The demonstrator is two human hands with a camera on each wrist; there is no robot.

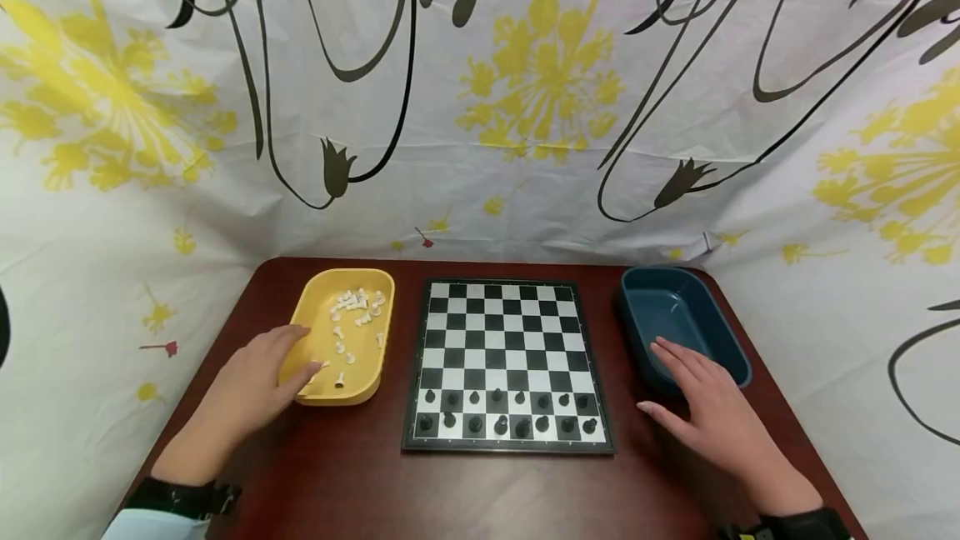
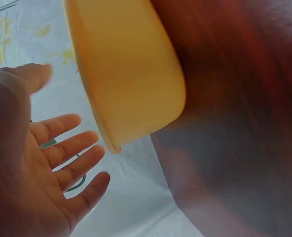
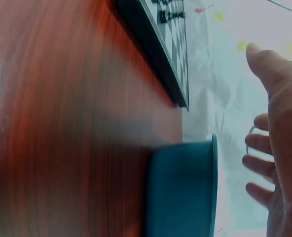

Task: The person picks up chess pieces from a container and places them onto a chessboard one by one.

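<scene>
Hovering over the near-left corner of the yellow tray [image 1: 372, 373], the left hand [image 1: 258, 377] is spreading its fingers, relaxed and gripping nothing. White chess pieces [image 1: 352, 311] are lying scattered inside the tray at about 1 o'clock from that hand, which is the nearer one. The tray's long axis is running from 6 to 12 o'clock. The right hand [image 1: 708, 407] is resting unclenched over the near rim of the blue tray [image 1: 731, 332]. Between the trays, black pieces [image 1: 506, 411] are filling the chessboard's [image 1: 502, 332] 2 nearest rows.
</scene>
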